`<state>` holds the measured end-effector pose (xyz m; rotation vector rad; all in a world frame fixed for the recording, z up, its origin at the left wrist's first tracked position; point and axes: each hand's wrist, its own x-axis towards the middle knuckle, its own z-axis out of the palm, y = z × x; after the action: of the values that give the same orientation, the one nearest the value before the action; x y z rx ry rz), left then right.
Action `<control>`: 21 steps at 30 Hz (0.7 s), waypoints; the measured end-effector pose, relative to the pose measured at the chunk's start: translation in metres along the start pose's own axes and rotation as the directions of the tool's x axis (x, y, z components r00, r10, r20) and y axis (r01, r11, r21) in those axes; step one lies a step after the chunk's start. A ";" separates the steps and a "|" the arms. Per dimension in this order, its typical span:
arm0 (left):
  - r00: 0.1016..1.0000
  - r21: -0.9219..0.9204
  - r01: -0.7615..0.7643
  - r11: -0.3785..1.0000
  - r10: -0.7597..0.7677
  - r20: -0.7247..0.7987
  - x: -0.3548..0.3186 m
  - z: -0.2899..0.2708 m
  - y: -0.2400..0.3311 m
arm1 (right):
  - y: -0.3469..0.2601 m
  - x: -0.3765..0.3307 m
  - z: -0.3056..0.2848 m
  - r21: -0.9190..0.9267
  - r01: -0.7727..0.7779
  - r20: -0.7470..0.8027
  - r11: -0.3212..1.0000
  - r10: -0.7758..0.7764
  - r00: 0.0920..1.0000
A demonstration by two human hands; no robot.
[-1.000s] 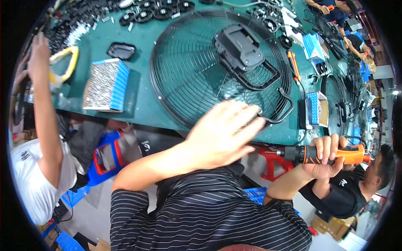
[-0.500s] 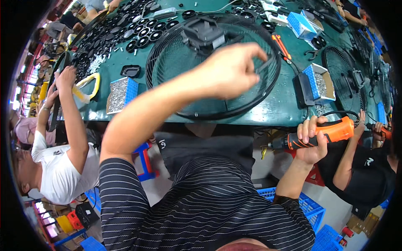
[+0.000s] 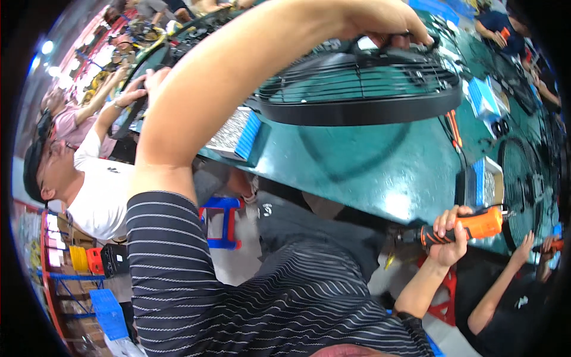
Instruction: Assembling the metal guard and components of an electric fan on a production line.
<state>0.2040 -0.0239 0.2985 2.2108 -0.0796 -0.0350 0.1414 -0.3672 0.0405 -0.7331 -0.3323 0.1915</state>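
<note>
My left hand (image 3: 389, 21) reaches across to the far side of a round black wire fan guard (image 3: 357, 114). Its fingers are curled round the far part of the guard, which is raised off the green table (image 3: 357, 157) and casts a ring-shaped shadow on it. The guard's wide black rim faces me. My right hand (image 3: 450, 241) is wrapped round an orange and black power screwdriver (image 3: 485, 222), held past the table's near edge. The tool's chuck points left, away from the guard.
Blue boxes of screws stand left (image 3: 245, 140) and right (image 3: 493, 184). An orange-handled tool (image 3: 454, 128) lies beyond the raised guard. Another fan guard (image 3: 520, 178) is at the right. A co-worker in a white shirt (image 3: 98, 193) works at the left, one in black (image 3: 505, 303) at the right.
My left hand has moved up and away, closed on the guard and lifted it off the table, tilted. The view has shifted; my right hand still holds the power screwdriver.
</note>
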 end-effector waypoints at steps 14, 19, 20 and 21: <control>0.639 0.327 0.256 0.910 0.094 -0.763 0.050 -0.230 -0.023 | 0.049 0.055 -0.010 0.205 -0.152 0.065 0.967 0.142 0.988; 0.442 0.535 0.239 0.810 0.400 -0.803 0.024 -0.297 -0.036 | 0.058 0.061 -0.018 0.266 -0.195 0.050 0.944 0.189 0.981; 0.422 0.562 0.262 0.785 0.431 -0.798 0.021 -0.304 -0.046 | 0.059 0.062 -0.019 0.291 -0.208 0.044 0.934 0.204 0.978; 0.412 0.587 0.289 0.756 0.455 -0.789 0.019 -0.309 -0.058 | 0.060 0.062 -0.020 0.327 -0.202 0.010 0.923 0.210 0.978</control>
<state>0.2423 0.2563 0.4371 2.5680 0.4981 1.5384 0.2032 -0.3183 -0.0003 -0.4399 -0.1909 0.4266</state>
